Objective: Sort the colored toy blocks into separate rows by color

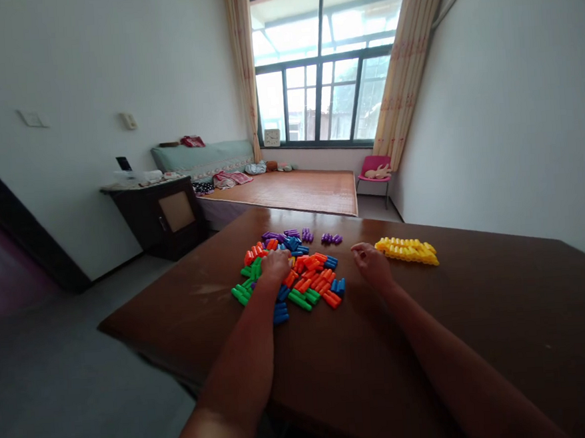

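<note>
A pile of small tube-shaped plastic blocks in several colours lies on the brown table [460, 327], with orange blocks [320, 277] and green blocks [303, 299] along its near side. My left hand [276, 267] reaches into the pile from above, fingers curled down. A bit of a yellow block [292, 262] shows at its fingertips. To the right of the pile, my right hand [372, 264] hovers low over the table, fingers bent and slightly apart, nothing visible in them. Just beyond it, yellow blocks [407, 249] are lined up in joined rows.
Purple blocks [331, 239] sit apart behind the pile. Past the table stand a bed with a woven mat [290, 189], a pink chair [375, 166] and a dark cabinet [159, 215]. The table's left corner [102, 326] juts over the floor.
</note>
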A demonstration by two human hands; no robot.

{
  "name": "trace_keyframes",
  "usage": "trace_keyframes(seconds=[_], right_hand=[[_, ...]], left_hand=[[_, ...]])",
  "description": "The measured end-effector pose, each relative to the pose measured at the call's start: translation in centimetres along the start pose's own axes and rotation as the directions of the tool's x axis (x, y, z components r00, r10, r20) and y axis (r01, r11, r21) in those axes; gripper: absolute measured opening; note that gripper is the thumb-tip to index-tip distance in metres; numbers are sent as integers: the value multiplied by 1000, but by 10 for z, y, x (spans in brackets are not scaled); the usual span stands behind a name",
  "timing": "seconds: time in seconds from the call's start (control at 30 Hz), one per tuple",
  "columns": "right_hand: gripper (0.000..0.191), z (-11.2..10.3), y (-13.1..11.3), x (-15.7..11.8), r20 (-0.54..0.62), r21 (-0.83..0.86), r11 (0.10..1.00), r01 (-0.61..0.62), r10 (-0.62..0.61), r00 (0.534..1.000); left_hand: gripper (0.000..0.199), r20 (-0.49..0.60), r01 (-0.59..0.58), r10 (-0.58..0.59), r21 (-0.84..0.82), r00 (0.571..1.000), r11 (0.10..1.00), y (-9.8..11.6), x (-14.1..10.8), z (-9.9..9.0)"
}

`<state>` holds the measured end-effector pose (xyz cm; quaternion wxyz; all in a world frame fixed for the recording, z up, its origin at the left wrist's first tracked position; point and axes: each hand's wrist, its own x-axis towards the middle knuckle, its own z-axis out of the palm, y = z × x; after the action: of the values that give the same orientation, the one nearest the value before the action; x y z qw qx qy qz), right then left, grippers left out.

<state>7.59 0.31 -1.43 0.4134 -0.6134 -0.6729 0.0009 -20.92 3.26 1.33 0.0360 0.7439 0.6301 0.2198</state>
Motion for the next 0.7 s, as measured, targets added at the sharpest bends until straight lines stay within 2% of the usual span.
trace_keyframes(seconds=[0.07,0.13,0.23,0.3,0.37,0.43,0.5,0.6,0.63,0.7], right_hand=[[24,4,-8,-7,1,-18,998,56,-56,998],[23,4,-7,-13,16,-37,996,85,-84,996],[22,2,2,-19,81,-52,994,95,-91,993],[23,1,7,-21,98,-37,996,86,-82,992],[24,2,8,-20,75,8,997,79,-79,994],[27,4,2,-17,49,80,993,88,-92,995],[31,4,-9,-15,57,174,976,129,-140,988],[35,2,-28,-14,117,286,931,228,-270,956],[34,1,-33,-15,137,301,921,248,-299,944],[30,0,-39,-17,162,304,920,245,-304,939]], left_hand=[[22,4,26,-27,120,1000,992,7,-3,5],[28,20,23,-27,166,999,986,12,-4,7],[28,48,11,-18,151,999,988,14,-2,7],[27,5,-4,4,110,1000,994,14,-1,7],[29,-66,-33,34,18,997,999,17,0,6],[29,-92,-113,100,-148,991,983,23,0,4],[26,-71,-247,237,-342,969,907,32,-2,4],[21,-64,-413,451,-531,890,740,49,-8,7],[20,-74,-430,475,-565,877,704,53,-10,9],[19,-106,-417,454,-616,885,668,59,-13,15]])
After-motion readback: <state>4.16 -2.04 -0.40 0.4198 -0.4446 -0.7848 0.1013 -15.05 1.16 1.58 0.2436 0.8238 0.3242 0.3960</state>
